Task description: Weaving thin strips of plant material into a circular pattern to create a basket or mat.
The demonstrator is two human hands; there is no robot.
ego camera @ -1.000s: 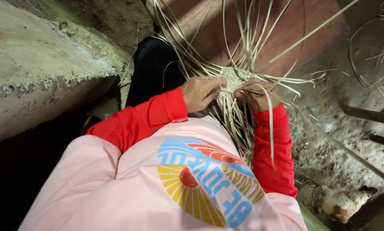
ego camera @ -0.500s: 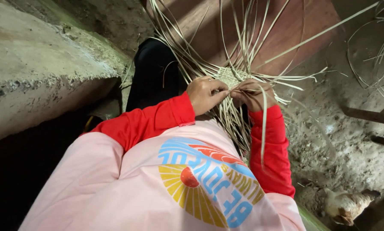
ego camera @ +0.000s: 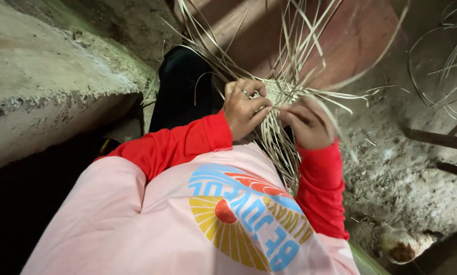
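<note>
A small woven patch of pale dried leaf strips (ego camera: 281,91) sits between my hands, with many long loose strips fanning up and out from it and hanging down over my lap. My left hand (ego camera: 242,108), a ring on one finger, pinches strips at the patch's left edge. At the right edge my right hand (ego camera: 308,124) grips other strips. Both arms wear red sleeves under a pink printed shirt (ego camera: 208,219). My dark trouser leg (ego camera: 180,91) shows beyond the left hand.
A rough concrete ledge (ego camera: 45,86) runs along the left. A reddish-brown board (ego camera: 350,40) lies beyond the weaving. Loose strips (ego camera: 452,56) lie on the dirt floor at right, near dark wooden bars (ego camera: 437,140). A pale shell-like object (ego camera: 404,244) rests at bottom right.
Both hands have shifted a little on the weave. A long strip that hung down past the right wrist has been pulled up and across to the right.
</note>
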